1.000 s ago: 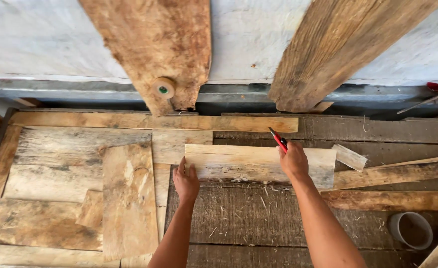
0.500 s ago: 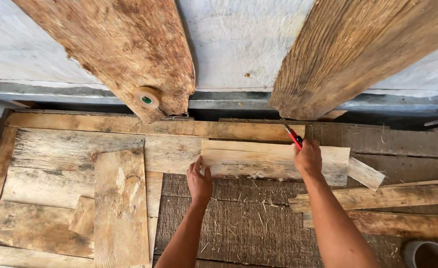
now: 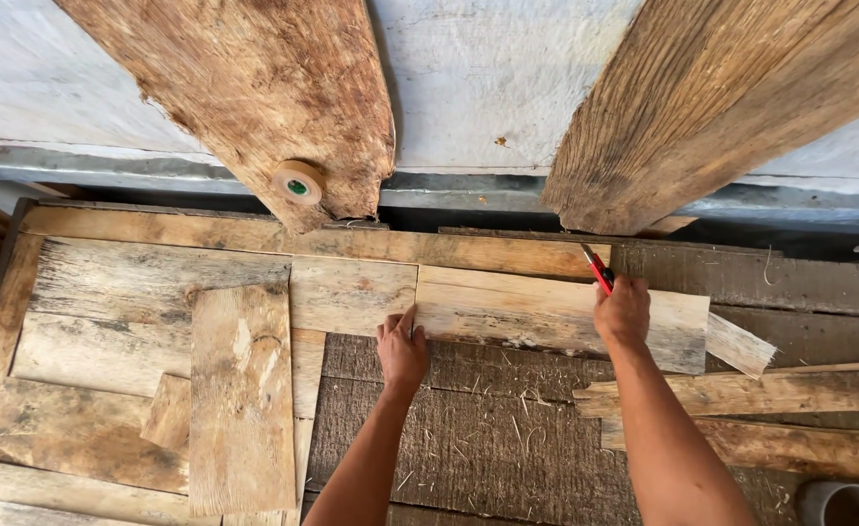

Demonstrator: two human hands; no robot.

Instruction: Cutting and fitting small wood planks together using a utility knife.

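Left part of the wooden frame [image 3: 1, 321] is already filled with rough, weathered plank offcuts [image 3: 240, 390], while the dark fibrous backing [image 3: 488, 438] lower right remains bare. Left hand [image 3: 402, 349] lies flat, fingers spread, pressing the pale rectangular board [image 3: 537, 312] at its left end along the frame's top rail. Right hand [image 3: 622, 312] is closed around a red-and-black pencil [image 3: 597, 268], resting on the board's right part.

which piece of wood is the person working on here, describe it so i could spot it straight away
Start at the two big weathered slabs leaning on the pale wall; below the gap between them lies a pale flat board. The left hand presses its left end, and the right hand, holding a red pencil, rests on it. It is lighter than its neighbours.
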